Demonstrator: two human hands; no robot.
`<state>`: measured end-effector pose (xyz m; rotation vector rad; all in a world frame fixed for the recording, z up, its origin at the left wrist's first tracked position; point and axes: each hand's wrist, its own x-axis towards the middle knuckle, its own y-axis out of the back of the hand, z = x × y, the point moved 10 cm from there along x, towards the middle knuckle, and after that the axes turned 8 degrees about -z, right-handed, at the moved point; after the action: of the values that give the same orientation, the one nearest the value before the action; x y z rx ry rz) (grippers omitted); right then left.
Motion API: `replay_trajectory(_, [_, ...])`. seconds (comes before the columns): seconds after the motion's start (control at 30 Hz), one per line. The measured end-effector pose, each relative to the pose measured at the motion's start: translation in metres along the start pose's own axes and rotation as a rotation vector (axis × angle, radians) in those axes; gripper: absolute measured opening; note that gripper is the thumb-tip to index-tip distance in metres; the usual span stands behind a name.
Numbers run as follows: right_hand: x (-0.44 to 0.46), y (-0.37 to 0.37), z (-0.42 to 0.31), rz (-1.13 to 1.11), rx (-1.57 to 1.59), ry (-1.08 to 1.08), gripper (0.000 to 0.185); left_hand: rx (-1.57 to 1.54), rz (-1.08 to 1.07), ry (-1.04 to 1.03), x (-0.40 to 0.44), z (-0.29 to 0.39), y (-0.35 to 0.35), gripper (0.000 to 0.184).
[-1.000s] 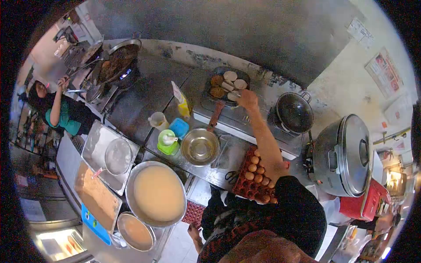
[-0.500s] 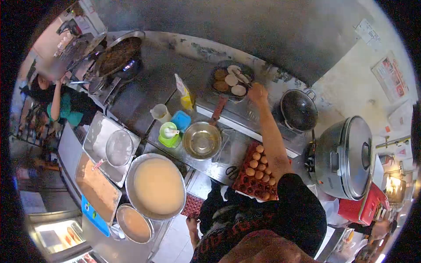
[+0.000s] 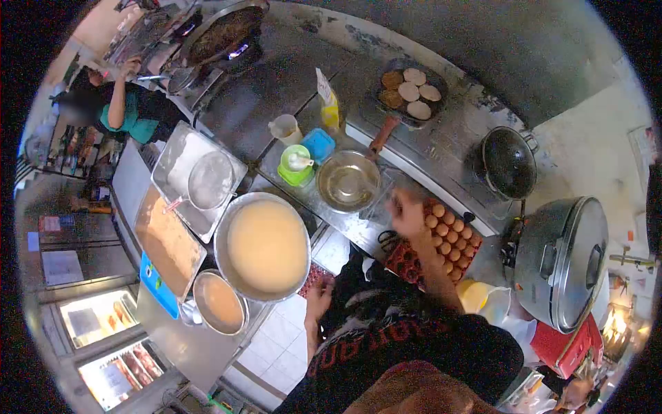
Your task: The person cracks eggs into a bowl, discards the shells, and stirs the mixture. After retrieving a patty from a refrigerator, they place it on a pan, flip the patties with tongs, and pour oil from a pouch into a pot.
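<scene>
My right hand (image 3: 408, 212) is blurred by motion between the steel bowl (image 3: 348, 182) and the egg tray (image 3: 407, 268). Its fingers look closed, and a faint smeared shape reaches from them toward the bowl; I cannot make out what it is. Brown eggs (image 3: 452, 237) fill much of the red tray under my forearm. Low at my side hangs my left hand (image 3: 318, 301), its fingers loose and holding nothing visible, near a second red tray (image 3: 314, 281). On the stove sits a frying pan (image 3: 396, 114) with several round patties (image 3: 408, 92), some pale and some browned.
A black wok (image 3: 509, 163) and a big lidded pot (image 3: 552, 265) stand at right. At left are a wide basin of pale batter (image 3: 269, 246), a sieve (image 3: 211, 181) and a tray of tan powder (image 3: 169, 231). Another person (image 3: 131, 114) works at the far left.
My right hand has come back from the frying pan toward the steel bowl and eggs. The utensil over the pan is gone from there. The view has shifted, and my left hand hangs higher in it.
</scene>
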<state>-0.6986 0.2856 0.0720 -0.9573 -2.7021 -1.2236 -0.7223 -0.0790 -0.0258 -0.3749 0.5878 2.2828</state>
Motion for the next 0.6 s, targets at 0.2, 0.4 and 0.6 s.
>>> replay_trajectory(0.2, [-0.077,-0.112,0.071,-0.312,-0.178,-0.442,0.041,-0.088,0.015,-0.1,0.027,0.001,0.003,0.025])
replay_trajectory(0.4, [-0.046,-0.134,0.064,-0.226,-0.23,-0.354,0.058,0.017,-0.058,-0.039,0.033,0.068,0.007,0.029])
replay_trajectory(0.6, [-0.024,-0.117,0.021,-0.549,-0.309,-0.304,0.043,-0.123,0.012,-0.008,0.029,0.01,0.014,0.029])
